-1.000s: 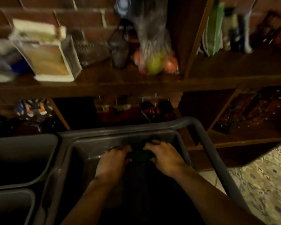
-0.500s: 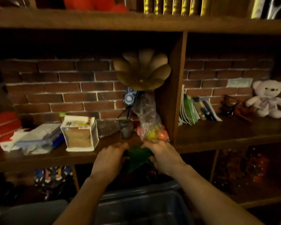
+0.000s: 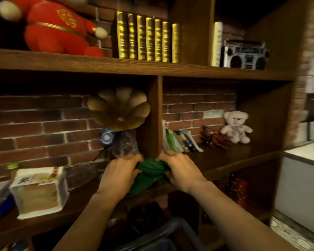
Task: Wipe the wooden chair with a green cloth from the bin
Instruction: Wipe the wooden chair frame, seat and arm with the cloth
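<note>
Before shelf, left hand (image 3: 119,172), right hand (image 3: 179,168) clutch green cloth (image 3: 150,173)

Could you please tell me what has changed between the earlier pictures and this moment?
Both hands, left hand and right hand, have lifted the green cloth up out of the grey bin to shelf height, and the view has tilted upward with them. Unchanged: both hands still grip the bunched cloth between them; the shelf items look undisturbed.

Two hands (image 3: 120,171) (image 3: 179,169), one green cloth (image 3: 149,173), two plush toys (image 3: 58,28) (image 3: 236,126), and seven gold-spined books (image 3: 147,39) are being counted.
</note>
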The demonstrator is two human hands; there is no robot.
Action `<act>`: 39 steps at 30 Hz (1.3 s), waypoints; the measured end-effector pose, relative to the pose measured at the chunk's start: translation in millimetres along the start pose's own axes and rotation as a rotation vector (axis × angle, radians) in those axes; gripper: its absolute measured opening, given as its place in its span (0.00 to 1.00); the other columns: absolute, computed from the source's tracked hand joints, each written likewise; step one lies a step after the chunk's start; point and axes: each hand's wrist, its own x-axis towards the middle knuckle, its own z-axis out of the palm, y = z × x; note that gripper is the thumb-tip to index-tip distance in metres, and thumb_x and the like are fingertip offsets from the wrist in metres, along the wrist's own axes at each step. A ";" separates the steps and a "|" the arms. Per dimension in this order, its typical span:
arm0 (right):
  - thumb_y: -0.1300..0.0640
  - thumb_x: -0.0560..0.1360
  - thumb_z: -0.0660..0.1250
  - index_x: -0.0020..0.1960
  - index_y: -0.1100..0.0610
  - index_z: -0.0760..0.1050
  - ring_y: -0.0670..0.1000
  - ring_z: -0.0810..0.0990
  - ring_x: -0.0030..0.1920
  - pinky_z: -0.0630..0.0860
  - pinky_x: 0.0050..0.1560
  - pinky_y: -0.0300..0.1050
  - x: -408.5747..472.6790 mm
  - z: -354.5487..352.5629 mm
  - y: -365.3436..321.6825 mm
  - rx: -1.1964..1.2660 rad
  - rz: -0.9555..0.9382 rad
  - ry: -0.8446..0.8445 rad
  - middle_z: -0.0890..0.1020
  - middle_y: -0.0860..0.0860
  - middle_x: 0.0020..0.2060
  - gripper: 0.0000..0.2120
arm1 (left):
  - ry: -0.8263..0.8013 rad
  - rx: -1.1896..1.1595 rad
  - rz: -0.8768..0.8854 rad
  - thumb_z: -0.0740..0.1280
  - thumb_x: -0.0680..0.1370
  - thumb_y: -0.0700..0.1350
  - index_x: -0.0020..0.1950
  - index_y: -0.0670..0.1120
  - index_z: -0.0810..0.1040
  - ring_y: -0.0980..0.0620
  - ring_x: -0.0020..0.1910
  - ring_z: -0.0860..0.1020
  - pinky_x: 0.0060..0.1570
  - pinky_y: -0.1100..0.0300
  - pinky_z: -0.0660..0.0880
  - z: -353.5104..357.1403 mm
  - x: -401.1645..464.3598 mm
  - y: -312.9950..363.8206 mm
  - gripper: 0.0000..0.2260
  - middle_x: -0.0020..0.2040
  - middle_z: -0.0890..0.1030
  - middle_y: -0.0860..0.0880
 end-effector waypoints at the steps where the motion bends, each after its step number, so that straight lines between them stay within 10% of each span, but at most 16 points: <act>1: 0.63 0.72 0.69 0.63 0.47 0.72 0.62 0.78 0.58 0.78 0.53 0.56 -9.8 -7.2 13.0 -0.031 0.039 -0.001 0.77 0.53 0.59 0.22 | 0.004 -0.022 0.035 0.70 0.77 0.47 0.57 0.54 0.74 0.45 0.52 0.79 0.49 0.49 0.75 8.3 8.6 13.5 0.11 0.53 0.80 0.51; 18: 0.52 0.72 0.75 0.63 0.49 0.75 0.58 0.80 0.53 0.79 0.50 0.55 -307.8 -176.2 196.6 -0.405 0.736 0.055 0.80 0.52 0.55 0.21 | -0.046 -0.528 0.623 0.72 0.76 0.46 0.57 0.55 0.77 0.46 0.49 0.81 0.43 0.51 0.76 103.5 73.5 398.5 0.12 0.50 0.80 0.53; 39: 0.57 0.74 0.73 0.64 0.50 0.74 0.59 0.80 0.51 0.79 0.48 0.57 -568.3 -242.5 339.6 -0.412 0.991 0.084 0.79 0.53 0.53 0.20 | -0.164 -0.679 0.864 0.73 0.75 0.44 0.55 0.50 0.78 0.42 0.46 0.80 0.44 0.46 0.78 193.0 40.1 707.2 0.10 0.49 0.82 0.49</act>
